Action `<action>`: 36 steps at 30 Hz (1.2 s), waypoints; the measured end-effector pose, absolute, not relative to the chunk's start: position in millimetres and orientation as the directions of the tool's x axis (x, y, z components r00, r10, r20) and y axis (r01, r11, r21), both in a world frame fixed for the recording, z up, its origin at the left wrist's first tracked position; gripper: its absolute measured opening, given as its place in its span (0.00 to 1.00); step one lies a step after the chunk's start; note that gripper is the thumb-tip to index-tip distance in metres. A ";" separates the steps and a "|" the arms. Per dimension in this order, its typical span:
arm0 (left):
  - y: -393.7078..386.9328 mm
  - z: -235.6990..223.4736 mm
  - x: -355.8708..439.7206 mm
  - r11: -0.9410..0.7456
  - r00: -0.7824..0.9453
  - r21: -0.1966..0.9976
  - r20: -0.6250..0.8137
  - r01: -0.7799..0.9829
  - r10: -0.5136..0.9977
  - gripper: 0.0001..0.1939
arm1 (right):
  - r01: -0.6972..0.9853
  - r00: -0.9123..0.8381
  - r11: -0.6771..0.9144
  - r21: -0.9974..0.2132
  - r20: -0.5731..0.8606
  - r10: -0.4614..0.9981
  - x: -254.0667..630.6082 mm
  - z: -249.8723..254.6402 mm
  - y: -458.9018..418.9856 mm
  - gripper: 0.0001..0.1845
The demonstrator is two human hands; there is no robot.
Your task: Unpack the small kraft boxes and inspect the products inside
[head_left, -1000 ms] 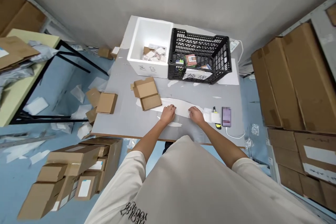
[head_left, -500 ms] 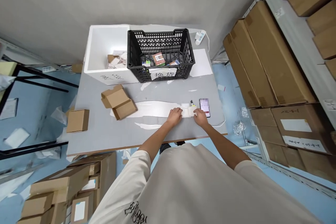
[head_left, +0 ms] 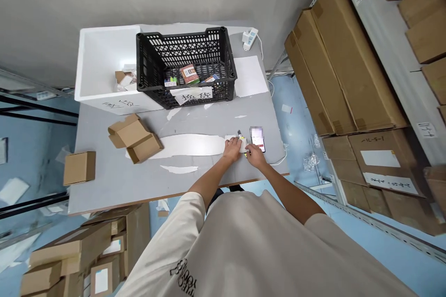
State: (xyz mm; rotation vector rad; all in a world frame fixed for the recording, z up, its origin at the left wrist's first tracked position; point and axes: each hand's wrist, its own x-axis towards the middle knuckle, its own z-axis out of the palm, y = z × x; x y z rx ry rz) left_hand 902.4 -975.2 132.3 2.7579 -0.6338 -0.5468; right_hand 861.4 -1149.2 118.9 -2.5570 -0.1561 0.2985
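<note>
My left hand (head_left: 232, 148) lies over a small white packet (head_left: 243, 145), its fingers stretched flat and pressing it to the table. At the packet's right edge my right hand (head_left: 256, 155) has its fingers closed; a small dark and yellow bit shows at the fingertips, too small to name. Just beyond the packet is a small black and yellow object (head_left: 239, 133), partly hidden. A phone (head_left: 257, 138) with a lit screen lies right beside my right hand. To the left of my left hand runs a long white strip (head_left: 191, 145) on the grey table (head_left: 212, 120).
An opened cardboard box (head_left: 135, 138) and a closed carton (head_left: 79, 167) stand on the left. Behind are a white foam bin (head_left: 108, 62), a black crate (head_left: 186, 62) with small packs, and a power strip (head_left: 249, 38). Large cartons (head_left: 344, 60) fill the right-hand shelf.
The view has shifted, so the table appears further left. My hands are closer together, with my left hand further over the white packet and my right fingers now at its lower right edge.
</note>
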 end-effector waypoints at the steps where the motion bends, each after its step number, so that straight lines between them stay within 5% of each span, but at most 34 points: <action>1: -977.5 133.3 903.7 -0.870 0.830 0.323 -0.303 -0.372 -0.468 0.28 | 0.047 0.968 -0.834 -0.549 -0.183 0.175 861.7 119.2 -1150.1 0.15; 13: -935.2 170.9 906.4 -0.886 0.925 0.403 -0.194 -0.228 -0.326 0.24 | -0.095 0.989 -0.614 -0.784 -0.142 0.028 880.2 132.0 -1127.0 0.15; 24: -832.9 178.0 862.7 -0.903 0.961 0.425 -0.219 -0.063 -0.170 0.36 | -0.234 0.931 -0.424 -0.875 -0.328 0.163 890.2 133.8 -1004.7 0.23; 28: -801.2 169.0 847.8 -0.873 0.969 0.483 -0.241 0.063 -0.063 0.40 | -0.153 0.931 -0.502 -0.851 -0.295 0.216 887.9 133.0 -973.1 0.17; 32: -772.8 156.2 837.8 -0.739 0.962 0.630 -0.260 0.237 0.087 0.25 | 0.072 0.950 -0.627 -0.776 -0.137 0.279 883.7 137.5 -948.7 0.15; 36: -749.5 147.0 834.7 -0.551 0.947 0.771 -0.280 0.319 0.157 0.20 | 0.249 0.918 -0.693 -0.677 -0.063 0.392 876.1 144.3 -928.1 0.16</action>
